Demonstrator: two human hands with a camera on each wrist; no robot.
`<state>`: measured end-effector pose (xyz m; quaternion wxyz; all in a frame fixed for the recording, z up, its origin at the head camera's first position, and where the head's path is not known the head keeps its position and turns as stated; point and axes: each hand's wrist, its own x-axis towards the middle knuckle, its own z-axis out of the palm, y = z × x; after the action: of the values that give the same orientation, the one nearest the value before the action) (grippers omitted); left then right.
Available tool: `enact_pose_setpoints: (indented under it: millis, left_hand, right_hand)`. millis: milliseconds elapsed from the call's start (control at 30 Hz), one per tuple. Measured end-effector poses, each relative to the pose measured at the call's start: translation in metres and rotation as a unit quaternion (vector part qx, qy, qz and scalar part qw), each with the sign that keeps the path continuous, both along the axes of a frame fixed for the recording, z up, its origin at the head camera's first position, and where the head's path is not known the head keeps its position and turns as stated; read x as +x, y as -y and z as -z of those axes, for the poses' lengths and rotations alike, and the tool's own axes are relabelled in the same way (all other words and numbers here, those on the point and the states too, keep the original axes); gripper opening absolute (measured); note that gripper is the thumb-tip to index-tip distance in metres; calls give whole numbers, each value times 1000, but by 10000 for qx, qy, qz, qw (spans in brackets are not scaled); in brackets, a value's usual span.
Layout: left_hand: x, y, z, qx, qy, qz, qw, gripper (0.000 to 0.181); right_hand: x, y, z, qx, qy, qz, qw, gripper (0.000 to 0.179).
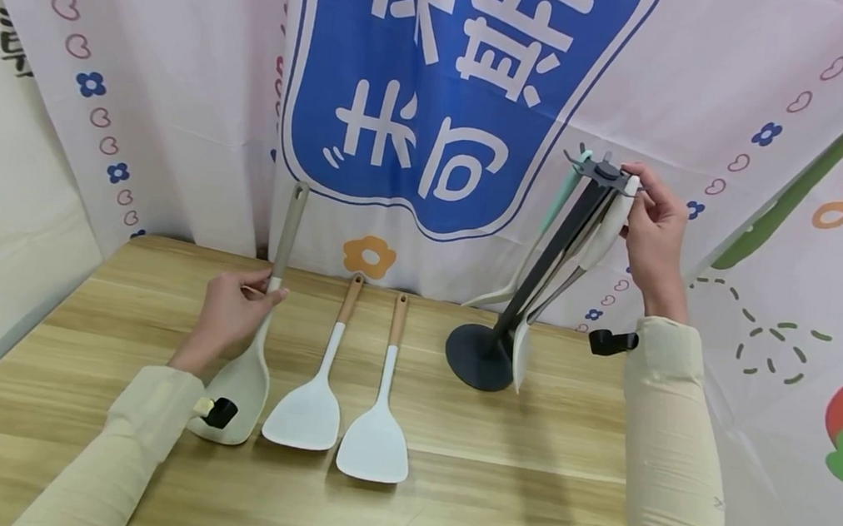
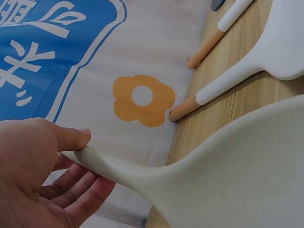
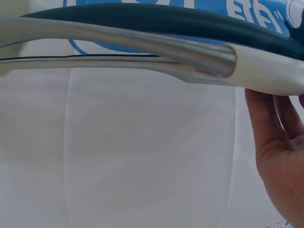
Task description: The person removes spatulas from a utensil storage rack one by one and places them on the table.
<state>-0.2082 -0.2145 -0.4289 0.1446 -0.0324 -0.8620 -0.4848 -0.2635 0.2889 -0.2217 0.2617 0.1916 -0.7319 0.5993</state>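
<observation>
In the head view my left hand pinches a pale grey-beige spatula where its handle meets the neck. The left wrist view shows the thumb on top of the spatula's neck and the fingers beneath. My right hand holds the white handle of a kitchen utensil near the top of a dark utensil stand. This utensil has a metal shaft and a pale head seen edge-on. In the right wrist view, fingers press the underside of the white handle.
Two white spatulas with wooden handle ends lie on the wooden table, right of the left hand. A mint-handled utensil hangs on the stand's left side. A printed cloth hangs behind the table.
</observation>
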Motion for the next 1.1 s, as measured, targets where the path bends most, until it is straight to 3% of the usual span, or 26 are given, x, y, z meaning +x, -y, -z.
enact_pose_setpoints:
  millis: [267, 500, 800, 1100]
  left_hand:
    - [-1, 2, 2, -96, 33, 122, 9999, 42]
    - [0, 1, 3, -184, 310, 292, 9989, 43]
    - [-2, 6, 6, -535, 215, 295, 9979, 35]
    - [-7, 10, 0, -810, 675, 605, 9926, 31]
  right_hand:
    - [0, 1, 0, -33, 10, 33, 10000, 27]
    - [-1, 3, 0, -49, -5, 19, 10000, 27]
    - [-1, 3, 0, -40, 16, 9, 10000, 27]
    - [1, 1, 0, -142, 51, -79, 9999, 28]
